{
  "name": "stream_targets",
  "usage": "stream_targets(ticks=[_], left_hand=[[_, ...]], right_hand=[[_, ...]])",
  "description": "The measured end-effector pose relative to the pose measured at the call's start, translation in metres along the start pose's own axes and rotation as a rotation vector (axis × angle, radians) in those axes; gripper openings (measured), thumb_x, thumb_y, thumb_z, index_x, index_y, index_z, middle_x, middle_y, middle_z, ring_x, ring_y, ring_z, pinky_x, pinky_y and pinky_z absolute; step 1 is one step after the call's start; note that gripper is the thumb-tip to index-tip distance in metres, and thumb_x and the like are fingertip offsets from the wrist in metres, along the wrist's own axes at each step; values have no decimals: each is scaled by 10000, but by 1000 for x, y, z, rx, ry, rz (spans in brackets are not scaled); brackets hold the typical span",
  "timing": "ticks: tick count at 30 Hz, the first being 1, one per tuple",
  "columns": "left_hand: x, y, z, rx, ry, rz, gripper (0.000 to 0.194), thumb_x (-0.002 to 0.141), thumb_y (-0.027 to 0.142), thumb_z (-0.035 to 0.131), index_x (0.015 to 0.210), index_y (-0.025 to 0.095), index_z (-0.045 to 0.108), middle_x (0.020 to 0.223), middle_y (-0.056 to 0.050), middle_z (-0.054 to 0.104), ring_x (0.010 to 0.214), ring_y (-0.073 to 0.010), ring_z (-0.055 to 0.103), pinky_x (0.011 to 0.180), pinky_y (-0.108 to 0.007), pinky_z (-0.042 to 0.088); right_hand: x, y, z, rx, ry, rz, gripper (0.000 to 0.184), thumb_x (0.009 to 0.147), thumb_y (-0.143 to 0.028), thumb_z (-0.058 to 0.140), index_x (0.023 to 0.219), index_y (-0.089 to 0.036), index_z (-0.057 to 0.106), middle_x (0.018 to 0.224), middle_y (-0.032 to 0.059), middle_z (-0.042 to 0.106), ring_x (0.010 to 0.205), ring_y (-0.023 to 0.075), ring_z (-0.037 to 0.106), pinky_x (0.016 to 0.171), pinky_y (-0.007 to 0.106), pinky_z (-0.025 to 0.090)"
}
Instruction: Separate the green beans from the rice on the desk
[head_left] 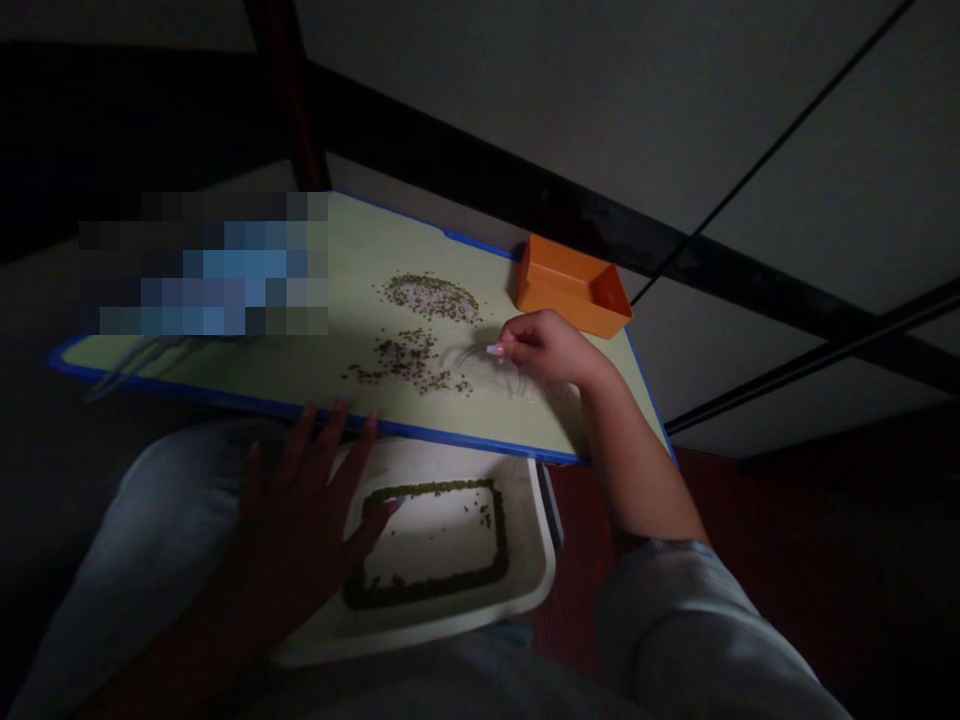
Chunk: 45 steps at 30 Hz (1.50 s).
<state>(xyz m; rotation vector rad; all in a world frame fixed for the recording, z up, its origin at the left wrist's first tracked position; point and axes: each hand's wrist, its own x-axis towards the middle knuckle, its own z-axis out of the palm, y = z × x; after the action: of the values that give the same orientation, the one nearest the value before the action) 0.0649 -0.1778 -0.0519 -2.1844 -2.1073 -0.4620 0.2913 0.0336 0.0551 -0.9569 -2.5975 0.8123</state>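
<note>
My right hand [536, 350] is over the right side of a pale board [352, 250] with a blue edge, its thumb and fingers pinched together. At the fingertips is a faint clear curved outline [469, 352]; whether they grip it I cannot make out. Left of this hand lies a loose scatter of small green and pale grains [409, 360], with a denser pile [431, 297] behind it. My left hand [315, 500], fingers spread and holding nothing, is at the board's near edge, its thumb over a white basin [536, 560]. Small green grains [442, 585] line the basin's bottom edges.
An orange rectangular box [574, 290] stands at the board's far right corner. A clear strip-like thing [127, 368] sticks over the left edge, beside a blurred-out area. Behind the board is a pale panelled surface [600, 100] with dark bands. The room is dim.
</note>
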Motion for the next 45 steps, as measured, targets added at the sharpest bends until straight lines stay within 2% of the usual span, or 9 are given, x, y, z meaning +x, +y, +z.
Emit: stream_targets(ticks=[4,9,13,16,20,23,31,36,45], left_hand=[[1,0,-1,-2,8,5,735,863,502,380,1496,202,155,1572,-184,208,1459,-378,98,1106,-678,137],[2,2,-3,22,10,2,715,867,473,371,1490,180,177,1566,-204,210,1457,-383,108,1098,-682,154],[3,4,-4,17,21,-3,744,861,477,372,1501,219,96,1575,-184,196,1460,-367,109,1105,-672,149],[3,4,-4,18,29,3,758,861,469,378,1503,237,47,1578,-180,193,1463,-360,103,1110,-665,146],[2,4,-4,31,36,11,755,865,477,368,1503,240,41,1580,-179,186,1463,-360,102,1109,-667,146],[1,5,-4,43,30,4,726,878,463,354,1502,210,84,1569,-197,206,1462,-362,102,1113,-664,138],[1,1,0,27,40,9,753,866,481,363,1501,262,22,1587,-159,172,1466,-352,87,1121,-660,122],[2,1,-1,41,8,8,764,866,477,367,1502,242,15,1584,-175,171,1461,-375,91,1100,-682,148],[0,3,-3,46,36,26,751,875,464,368,1503,227,30,1569,-200,199,1467,-355,75,1116,-668,133]], right_hand=[[0,5,-10,-253,113,136,263,865,-291,566,676,-120,632,561,-9,546,527,84,401,557,242,241],[3,4,-6,-428,85,175,263,861,-328,586,721,-127,682,601,8,576,538,90,378,544,256,214],[4,2,-2,-337,47,147,250,858,-303,583,719,-122,685,588,3,605,524,79,406,546,245,240],[2,1,-3,-162,12,146,240,845,-279,583,694,-112,669,551,-7,607,496,68,454,542,223,289],[-2,-2,-9,85,-137,233,217,788,-260,627,624,-118,631,508,-21,605,439,65,494,514,210,354],[-5,-3,-12,165,-207,270,210,757,-244,656,588,-129,606,501,-23,615,427,66,513,498,206,379],[-4,1,-13,145,-259,262,202,744,-236,675,583,-127,620,506,-15,639,436,74,539,514,211,397],[-4,1,-13,168,-281,257,204,764,-225,659,589,-129,616,515,-10,642,452,91,554,528,230,417],[-6,3,-16,181,-303,242,190,765,-217,670,600,-138,618,512,-22,644,461,88,569,527,216,430]])
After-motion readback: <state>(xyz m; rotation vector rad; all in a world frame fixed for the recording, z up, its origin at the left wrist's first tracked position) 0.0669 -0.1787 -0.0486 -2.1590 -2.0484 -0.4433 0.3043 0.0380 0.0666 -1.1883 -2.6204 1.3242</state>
